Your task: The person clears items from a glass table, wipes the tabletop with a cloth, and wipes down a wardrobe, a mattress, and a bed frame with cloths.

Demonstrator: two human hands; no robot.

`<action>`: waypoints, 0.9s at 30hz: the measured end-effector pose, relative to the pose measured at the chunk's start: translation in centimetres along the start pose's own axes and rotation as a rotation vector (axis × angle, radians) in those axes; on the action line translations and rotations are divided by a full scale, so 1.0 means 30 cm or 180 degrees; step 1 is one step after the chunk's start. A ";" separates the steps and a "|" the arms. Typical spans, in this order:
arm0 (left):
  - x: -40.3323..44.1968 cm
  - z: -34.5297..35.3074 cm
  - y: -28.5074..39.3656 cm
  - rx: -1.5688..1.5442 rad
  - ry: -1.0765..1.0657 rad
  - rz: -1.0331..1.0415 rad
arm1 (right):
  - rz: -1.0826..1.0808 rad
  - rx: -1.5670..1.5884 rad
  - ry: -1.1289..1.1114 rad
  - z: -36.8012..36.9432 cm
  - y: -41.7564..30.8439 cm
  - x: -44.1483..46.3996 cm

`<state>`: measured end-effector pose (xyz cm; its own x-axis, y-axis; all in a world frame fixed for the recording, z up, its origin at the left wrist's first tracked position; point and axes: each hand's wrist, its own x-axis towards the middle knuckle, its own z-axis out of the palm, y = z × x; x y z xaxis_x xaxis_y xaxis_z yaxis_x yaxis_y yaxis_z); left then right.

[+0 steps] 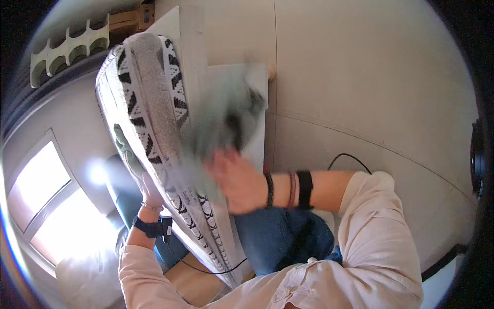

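Observation:
In front of me a thick mattress-like cushion (149,77) stands tilted, with a grey middle band and black-and-white patterned edging. My right hand (236,180), smeared by motion, grips a grey-green cloth (221,116) with dark patches, which is blurred too. This cloth hangs just right of the cushion's side. On the cushion's left face lies my left hand (147,186), touching it beside a smaller grey-green piece of fabric (126,147). The left fingers are mostly hidden, so I cannot make out whether they hold that fabric.
A white panel or board (193,41) runs behind the cushion. Bright window panes (43,172) are at the left. A pale rack with rounded cutouts (69,54) sits top left. One black cable (206,269) crosses near my lap, and another cable (352,156) lies on the pale floor (370,67).

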<state>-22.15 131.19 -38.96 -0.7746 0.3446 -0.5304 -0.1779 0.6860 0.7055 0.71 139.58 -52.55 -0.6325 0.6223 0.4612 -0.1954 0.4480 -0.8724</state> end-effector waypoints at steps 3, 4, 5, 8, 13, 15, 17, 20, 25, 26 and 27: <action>0.008 -0.005 -0.006 0.0089 0.0010 0.0038 | -0.1097 0.0612 0.0068 0.052 0.038 -0.061; 0.043 -0.047 -0.031 0.0366 0.0057 0.0218 | -0.1005 0.1066 -0.0043 0.028 0.060 -0.016; 0.077 -0.089 -0.055 0.0646 0.0121 0.0395 | -0.0982 0.0723 0.0806 -0.008 0.087 0.044; 0.125 -0.187 -0.101 0.2113 0.0369 0.1302 | 0.1074 0.1068 0.0307 -0.205 0.125 0.234; 0.104 -0.156 -0.049 0.1538 -0.0558 0.0701 | -0.0142 0.0336 0.0768 -0.027 0.043 0.071; 0.104 -0.157 -0.042 0.1504 -0.0801 0.0604 | -0.1035 0.0825 -0.0260 0.096 -0.019 -0.115; 0.112 -0.156 -0.039 0.1570 -0.0958 0.0601 | -0.1717 0.1203 -0.0177 0.127 -0.006 -0.126; 0.114 -0.130 -0.024 0.1614 -0.0918 0.0882 | -0.0553 0.1225 -0.0607 -0.068 0.047 0.096; 0.054 -0.051 -0.008 0.1427 -0.0720 0.1553 | -0.0308 -0.0436 0.2151 -0.064 0.091 0.171; 0.045 -0.039 -0.012 0.1385 -0.0723 0.1622 | -0.0493 -0.0607 0.0916 -0.025 0.047 0.096; 0.044 -0.031 -0.012 0.1399 -0.0720 0.1660 | -0.0667 -0.0643 -0.0334 0.014 0.003 0.022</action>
<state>-23.67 130.80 -39.49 -0.5389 0.7895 -0.2939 0.4788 0.5741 0.6643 -0.05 139.76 -52.40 -0.6702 0.4379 0.5993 -0.1834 0.6847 -0.7054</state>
